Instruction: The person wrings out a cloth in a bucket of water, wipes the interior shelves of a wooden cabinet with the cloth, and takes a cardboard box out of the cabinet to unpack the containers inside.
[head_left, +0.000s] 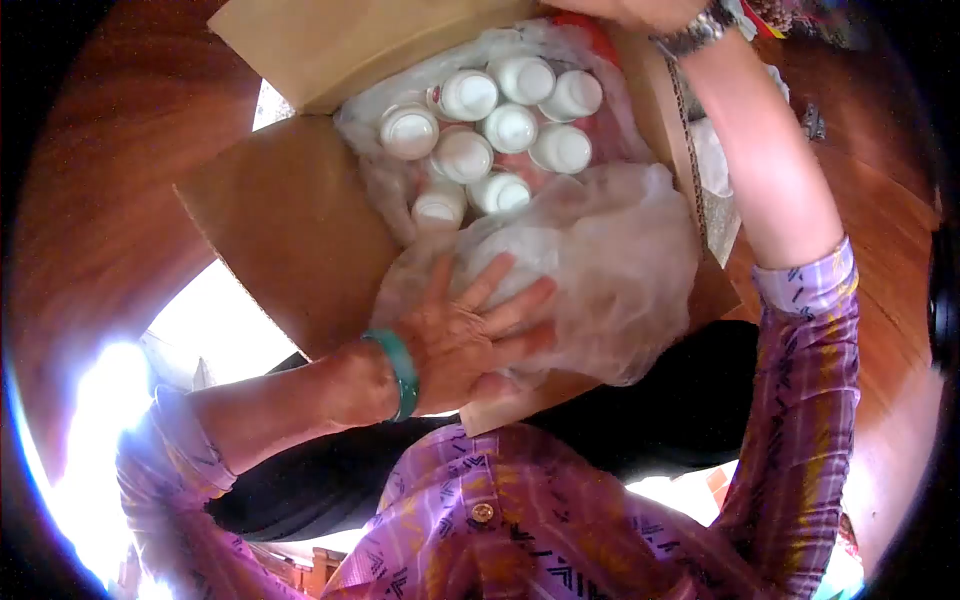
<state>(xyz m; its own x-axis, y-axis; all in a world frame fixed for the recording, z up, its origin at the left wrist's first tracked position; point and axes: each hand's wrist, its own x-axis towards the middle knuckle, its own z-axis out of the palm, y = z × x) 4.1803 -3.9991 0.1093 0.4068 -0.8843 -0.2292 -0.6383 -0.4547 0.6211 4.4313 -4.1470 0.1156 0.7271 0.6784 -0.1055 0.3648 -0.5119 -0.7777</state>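
An open cardboard box (290,200) stands before me, lined with a thin translucent plastic bag (620,270). Inside the bag several white bottles with round white caps (510,130) stand close together. My left hand (465,330), a green bangle at its wrist, lies with fingers spread on the bunched plastic at the box's near side. At the box's far right edge is my right hand (650,12), cut off by the top of the view, so its fingers do not show. Something red (590,38) lies at the bag's far corner near that hand.
Box flaps fold outward at the far side, left and near edge. A brown wooden surface (120,150) extends around the box. White plastic or paper (710,160) lies beyond the box's right wall, under my right forearm. Bright light glares at the lower left.
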